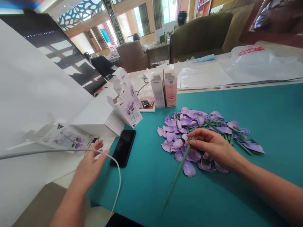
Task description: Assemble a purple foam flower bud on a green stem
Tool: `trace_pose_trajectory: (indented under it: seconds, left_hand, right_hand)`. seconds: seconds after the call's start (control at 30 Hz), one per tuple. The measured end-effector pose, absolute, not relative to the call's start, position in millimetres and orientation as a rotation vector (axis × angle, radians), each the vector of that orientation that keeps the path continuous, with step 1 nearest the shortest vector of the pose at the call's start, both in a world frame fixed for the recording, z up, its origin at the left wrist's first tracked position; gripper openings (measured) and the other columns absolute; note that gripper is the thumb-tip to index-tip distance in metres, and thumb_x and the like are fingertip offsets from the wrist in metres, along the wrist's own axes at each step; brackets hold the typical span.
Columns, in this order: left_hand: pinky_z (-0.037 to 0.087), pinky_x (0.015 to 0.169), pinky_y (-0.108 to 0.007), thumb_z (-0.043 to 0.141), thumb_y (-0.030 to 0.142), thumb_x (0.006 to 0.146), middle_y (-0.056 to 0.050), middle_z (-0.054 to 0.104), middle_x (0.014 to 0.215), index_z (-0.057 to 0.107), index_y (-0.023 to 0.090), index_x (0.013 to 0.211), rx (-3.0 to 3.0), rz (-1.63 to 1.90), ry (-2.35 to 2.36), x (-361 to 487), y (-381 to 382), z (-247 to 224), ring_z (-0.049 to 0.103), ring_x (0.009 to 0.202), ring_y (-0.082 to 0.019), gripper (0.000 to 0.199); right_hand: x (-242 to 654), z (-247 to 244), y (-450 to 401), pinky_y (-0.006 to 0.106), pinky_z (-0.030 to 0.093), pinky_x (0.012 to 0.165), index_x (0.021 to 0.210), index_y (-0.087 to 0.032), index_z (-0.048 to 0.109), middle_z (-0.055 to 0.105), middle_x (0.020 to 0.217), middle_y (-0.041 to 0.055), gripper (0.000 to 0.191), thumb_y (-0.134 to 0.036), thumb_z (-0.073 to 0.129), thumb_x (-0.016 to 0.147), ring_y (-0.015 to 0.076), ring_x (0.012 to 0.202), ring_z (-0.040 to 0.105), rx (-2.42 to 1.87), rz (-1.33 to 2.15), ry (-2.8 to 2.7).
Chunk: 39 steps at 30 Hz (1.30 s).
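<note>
While the right hand pinches a long, thin green stem, the left hand sits loose, fingers apart

So the stem's top end is clamped between thumb and fingertips, at the near-left side of a heap of lilac petals and green stalks. It slants off toward 7 o'clock, lower end blurry. Taking that heap as the dial's middle, a black rectangular phone lies at 9 on the smooth teal mat. Left hand's just past it, near a white carton with purple-flower print lying down; can't tell if they touch. A thin white cable passes in front of those fingers. Two flower-print boxes with raised flaps are at 10, and a whitish carton and a pink carton stand upright at 11. Crumpled white plastic bag with red print at 1.
</note>
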<state>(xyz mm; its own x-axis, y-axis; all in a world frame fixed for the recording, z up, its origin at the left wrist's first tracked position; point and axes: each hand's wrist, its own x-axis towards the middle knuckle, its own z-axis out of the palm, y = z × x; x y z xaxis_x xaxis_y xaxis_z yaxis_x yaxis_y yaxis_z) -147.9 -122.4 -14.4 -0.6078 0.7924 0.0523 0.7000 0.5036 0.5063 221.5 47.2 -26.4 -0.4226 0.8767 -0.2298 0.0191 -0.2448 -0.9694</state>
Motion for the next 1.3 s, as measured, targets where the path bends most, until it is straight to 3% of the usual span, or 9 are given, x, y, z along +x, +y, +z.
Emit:
trace_pose_trajectory:
  seconds: [0.13, 0.23, 0.37, 0.5, 0.77, 0.97, 1.1, 1.3]
  left_hand:
    - [0.034, 0.111, -0.05, 0.054, 0.053, 0.08, -0.02, 0.042, 0.15, 0.031, 0.013, 0.148, 1.421, 0.597, 2.542, -117.0, -62.1, -36.5, 0.039, 0.138, -0.034, 0.082]
    - [0.034, 0.111, -0.051, 0.057, 0.051, 0.078, -0.023, 0.037, 0.151, 0.027, 0.009, 0.149, 1.397, 0.456, 2.604, -101.2, -49.5, -39.3, 0.037, 0.139, -0.036, 0.087]
    - [0.043, 0.102, -0.053, 0.055, 0.049, 0.08, -0.02, 0.036, 0.149, 0.028, 0.016, 0.149, 1.302, 0.318, 2.685, -84.0, -42.7, -34.8, 0.047, 0.13, -0.039, 0.081]
    - [0.048, 0.092, -0.054, 0.052, 0.045, 0.081, -0.02, 0.04, 0.142, 0.034, 0.017, 0.145, 1.265, 0.226, 2.805, -71.3, -36.8, -36.2, 0.055, 0.118, -0.041, 0.072]
    - [0.05, 0.087, -0.055, 0.045, 0.034, 0.084, -0.021, 0.043, 0.138, 0.03, 0.017, 0.148, 1.288, 0.206, 2.902, -57.2, -37.0, -37.2, 0.057, 0.114, -0.041, 0.068]
    - [0.047, 0.096, -0.054, 0.048, 0.054, 0.083, -0.021, 0.036, 0.146, 0.027, 0.016, 0.15, 1.368, 0.536, 2.619, -68.0, -69.6, -36.9, 0.056, 0.117, -0.036, 0.079]
    - [0.052, 0.089, -0.047, 0.057, 0.051, 0.078, -0.018, 0.044, 0.142, 0.035, 0.019, 0.144, 1.22, 0.778, 2.388, -88.0, -97.0, -31.0, 0.066, 0.093, -0.025, 0.077]
    - [0.054, 0.083, -0.044, 0.07, 0.043, 0.066, -0.015, 0.049, 0.134, 0.038, 0.02, 0.142, 1.112, 0.81, 2.28, -101.6, -102.8, -35.2, 0.063, 0.088, -0.022, 0.086]
  right_hand:
    - [222.3, -24.4, 43.8, 0.023, 0.042, 0.047, 0.082, -0.02, 0.065, 0.065, 0.067, 0.0001, 0.044, -0.049, 0.084, 0.055, 0.0132, 0.058, 0.057, -1.102, 1.761, -1.378]
    - [222.7, -25.3, 43.5, 0.024, 0.047, 0.051, 0.082, -0.02, 0.065, 0.065, 0.066, 0.0001, 0.043, -0.048, 0.084, 0.055, 0.014, 0.06, 0.059, -1.06, 1.787, -1.372]
    - [223.9, -28.1, 45.1, 0.027, 0.049, 0.056, 0.083, -0.021, 0.066, 0.068, 0.072, 0.0022, 0.041, -0.048, 0.082, 0.057, 0.016, 0.064, 0.062, -1.032, 1.772, -1.418]
    - [224.8, -28.1, 44.5, 0.025, 0.044, 0.052, 0.084, -0.02, 0.065, 0.067, 0.072, 0.0017, 0.038, -0.046, 0.081, 0.059, 0.0143, 0.061, 0.059, -0.996, 1.791, -1.436]
    - [225.0, -25.8, 43.3, 0.024, 0.043, 0.049, 0.085, -0.019, 0.064, 0.067, 0.07, 0.0018, 0.041, -0.048, 0.08, 0.06, 0.013, 0.058, 0.058, -0.949, 1.797, -1.466]
    - [226.5, -24.5, 42.8, 0.025, 0.047, 0.054, 0.084, -0.021, 0.066, 0.068, 0.073, 0.0018, 0.04, -0.049, 0.081, 0.06, 0.0149, 0.063, 0.061, -0.974, 1.76, -1.44]
    - [228.6, -23.8, 44.7, 0.029, 0.051, 0.059, 0.084, -0.022, 0.068, 0.071, 0.078, 0.0043, 0.044, -0.053, 0.083, 0.058, 0.0188, 0.07, 0.064, -1.005, 1.718, -1.433]
    - [230.8, -22.2, 44.5, 0.026, 0.049, 0.055, 0.084, -0.021, 0.069, 0.069, 0.074, 0.0038, 0.045, -0.053, 0.085, 0.057, 0.0168, 0.066, 0.061, -1.058, 1.706, -1.426]
